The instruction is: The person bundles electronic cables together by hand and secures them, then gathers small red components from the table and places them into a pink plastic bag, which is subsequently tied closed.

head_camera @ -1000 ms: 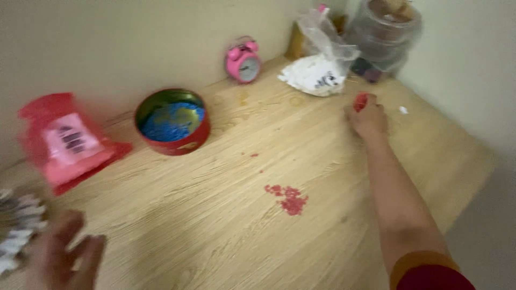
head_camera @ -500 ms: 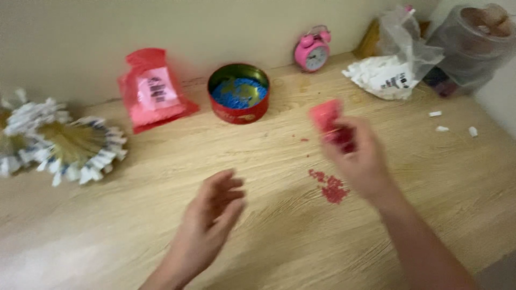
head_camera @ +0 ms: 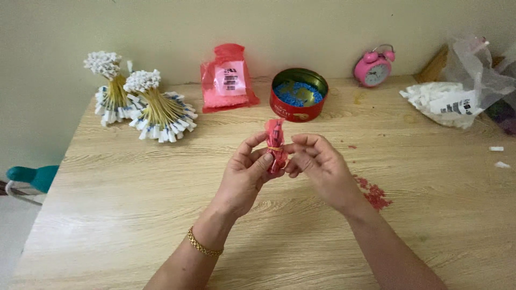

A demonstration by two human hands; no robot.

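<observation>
Both hands have come together since half a second ago, when the left hand (head_camera: 244,174) was open and apart from the right hand (head_camera: 317,166). Now both pinch a small red packet (head_camera: 276,146), bound by a yellow band, upright above the table (head_camera: 129,204). Red bits (head_camera: 374,194) lie near the right wrist. Behind stand a tin (head_camera: 298,102), red bag (head_camera: 228,79) and clock (head_camera: 372,69).
</observation>
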